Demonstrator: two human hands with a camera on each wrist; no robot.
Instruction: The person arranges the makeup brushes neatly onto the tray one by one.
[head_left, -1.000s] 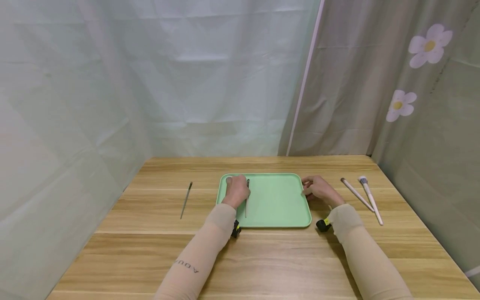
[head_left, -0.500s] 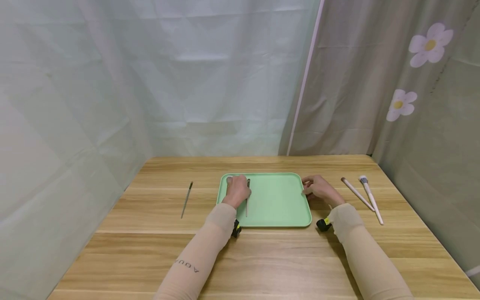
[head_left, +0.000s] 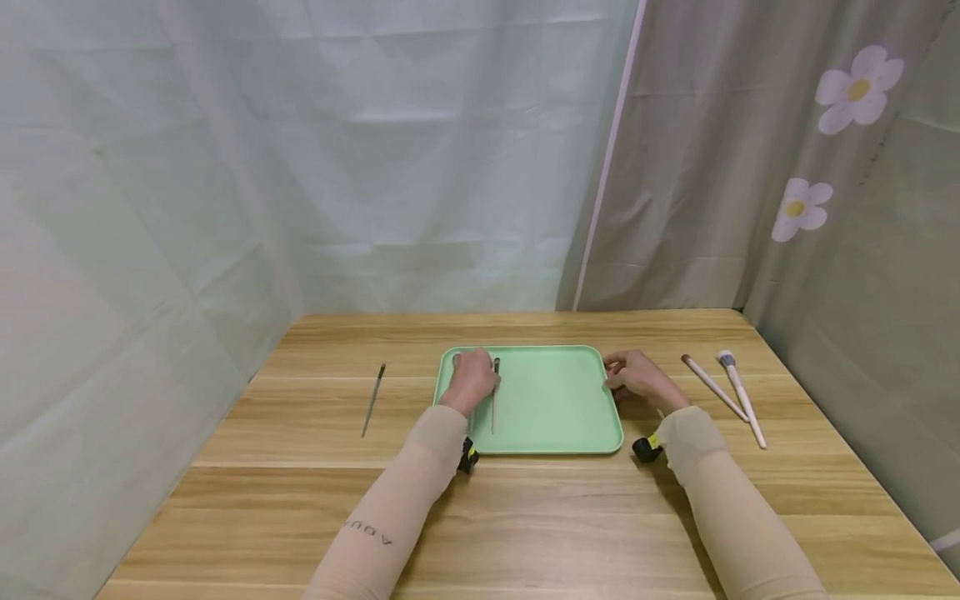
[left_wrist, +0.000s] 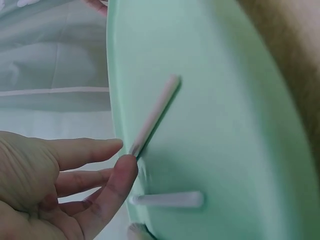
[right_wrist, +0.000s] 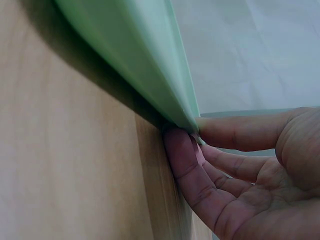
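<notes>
From the head, the green tray [head_left: 558,400] lies flat on the wooden table [head_left: 555,525]. The left hand [head_left: 470,378] is over its left part, knuckles up, blocking sight of its fingertips and much of what is beneath. Just beside it, towards the tray's middle, a thin brush [head_left: 494,404] lies lengthwise. The right hand [head_left: 637,377] is at the tray's right rim. Out on the bare wood, a dark-tipped thin brush [head_left: 372,401] lies left of the tray; to the right, a brown-tipped brush [head_left: 714,387] and a fluffy white brush [head_left: 742,401] meet near the lower end of the former. The left sleeve [head_left: 405,504] and right sleeve [head_left: 731,504] cross the near side of the table, a small black device [head_left: 647,450] by the right cuff. A pale curtain [head_left: 450,167] hangs behind, with a flowered curtain [head_left: 855,92] at right.

From the left wrist, two fingertips stand apart with a gap between them, the lower one at the metal collar of a slanted brush [left_wrist: 156,115]; whether it touches, I cannot tell. Below lies a level brush [left_wrist: 172,199], and a bristle end [left_wrist: 139,231] is cut off by the frame.

From the right wrist, the fingers pinch the tray's rim, one tip beneath it.
</notes>
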